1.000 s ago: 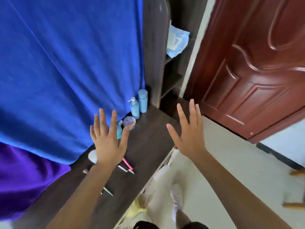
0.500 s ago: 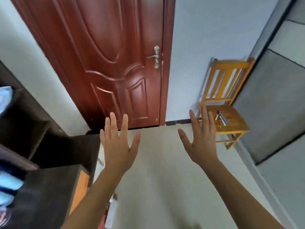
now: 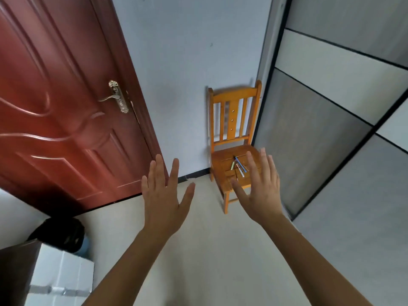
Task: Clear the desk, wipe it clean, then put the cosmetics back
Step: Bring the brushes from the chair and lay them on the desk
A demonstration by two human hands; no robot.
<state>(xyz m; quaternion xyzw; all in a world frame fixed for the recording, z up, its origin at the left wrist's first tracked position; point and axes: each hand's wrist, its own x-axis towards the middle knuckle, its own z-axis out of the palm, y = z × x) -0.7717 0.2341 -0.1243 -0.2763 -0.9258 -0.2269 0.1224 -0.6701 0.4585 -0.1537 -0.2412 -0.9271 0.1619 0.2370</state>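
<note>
2 hands empty, fingers spread flat: left hand (image 3: 162,195) left of the chair (image 3: 234,93), right hand (image 3: 260,188) in front of its seat. Slim cosmetic sticks (image 3: 239,166) lie on the seat. Likely fetching: step close, pinch all in 1 bundle.

We see left grip (image 3: 162,202) raised over floor (image 3: 209,250), fingers straight and spread, palm bare. Right grip (image 3: 260,193) likewise flat and spread, overlapping front of orange wooden chair (image 3: 234,120) in view. We note few slim coloured sticks (image 3: 239,167) lying on chair seat. Chair backs against pale wall (image 3: 187,74), between red-brown door (image 3: 55,129) and grey wardrobe panels (image 3: 320,162). Dark bin (image 3: 59,234) lower left, beside white box (image 3: 61,277).
</note>
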